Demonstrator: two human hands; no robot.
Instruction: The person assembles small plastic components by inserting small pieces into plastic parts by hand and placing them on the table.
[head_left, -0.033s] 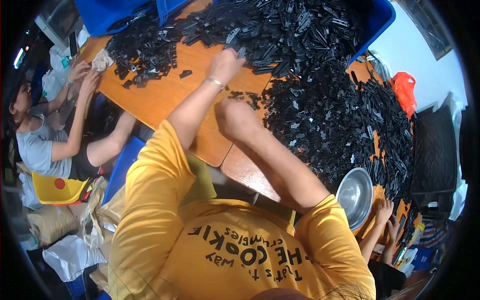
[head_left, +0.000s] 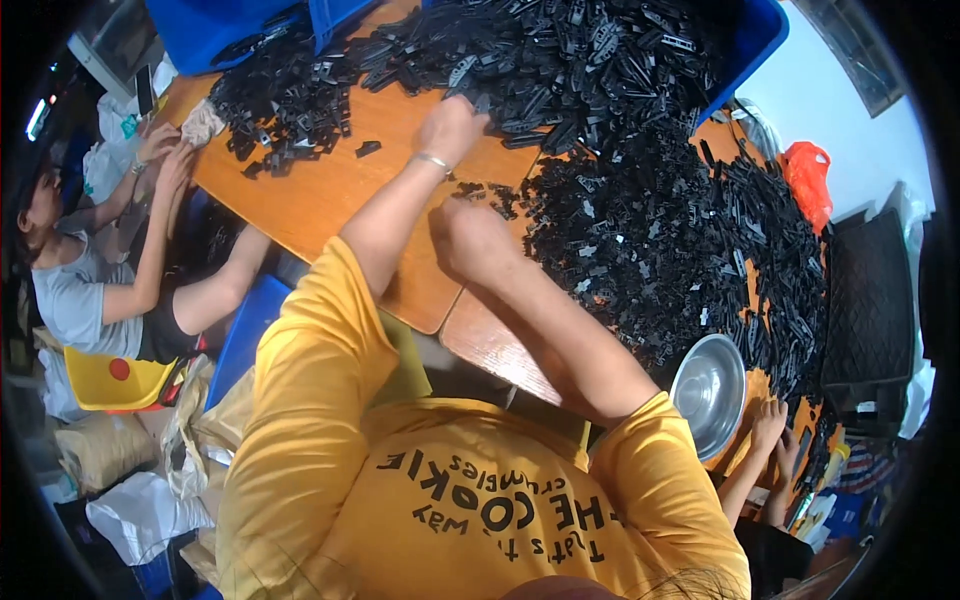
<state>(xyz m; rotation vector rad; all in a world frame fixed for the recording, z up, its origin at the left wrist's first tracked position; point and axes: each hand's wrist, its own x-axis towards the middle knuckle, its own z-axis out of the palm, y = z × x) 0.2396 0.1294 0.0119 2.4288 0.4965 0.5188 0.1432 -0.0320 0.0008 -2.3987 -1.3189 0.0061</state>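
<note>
At the frame's upper centre, my left hand point(head_left: 447, 132) pinches a narrow dark plastic piece point(head_left: 483, 103), its long axis roughly upright, just below the heap of long black plastic parts point(head_left: 600, 70). My right hand point(head_left: 476, 238) curls lower, farther from that heap; whether it grips anything, I cannot tell.

An orange-brown wooden surface point(head_left: 300, 205) stands near a pale wall point(head_left: 850, 140) — with a yellow seat point(head_left: 95, 382) and a bright light point(head_left: 37, 117) off left.
</note>
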